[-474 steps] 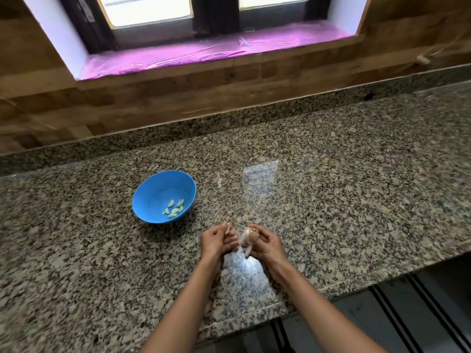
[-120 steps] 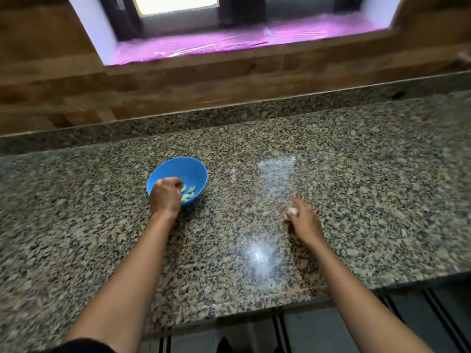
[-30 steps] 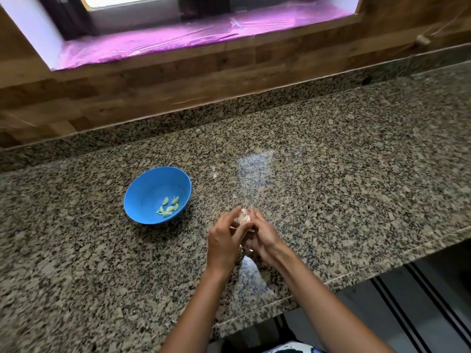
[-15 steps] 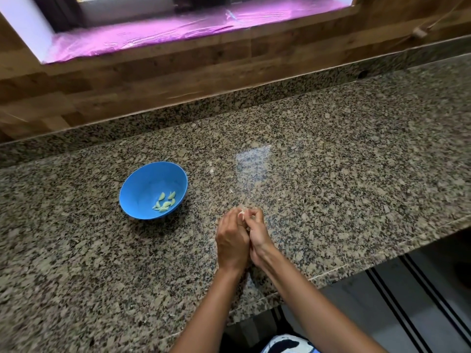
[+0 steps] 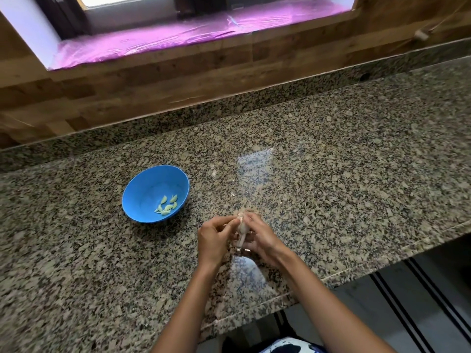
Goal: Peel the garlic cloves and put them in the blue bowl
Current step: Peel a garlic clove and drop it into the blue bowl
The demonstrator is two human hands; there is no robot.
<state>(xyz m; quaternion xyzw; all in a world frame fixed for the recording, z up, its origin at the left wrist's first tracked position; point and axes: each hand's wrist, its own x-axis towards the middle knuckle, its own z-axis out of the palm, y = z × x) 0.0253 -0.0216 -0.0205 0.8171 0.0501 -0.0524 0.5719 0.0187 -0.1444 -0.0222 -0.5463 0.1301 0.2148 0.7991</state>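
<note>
While both hands pinch it, garlic [image 5: 240, 226] sits between left hand [image 5: 214, 236] | right hand [image 5: 262, 238] | blue bowl [image 5: 145, 192] apart, leftward.

Daylight from the overexposed window [image 5: 132, 0] produces 2 pale glare patches on the countertop [image 5: 356, 174]. Wide-angle distortion bows the edges; the hands appear slightly blurred.
</note>
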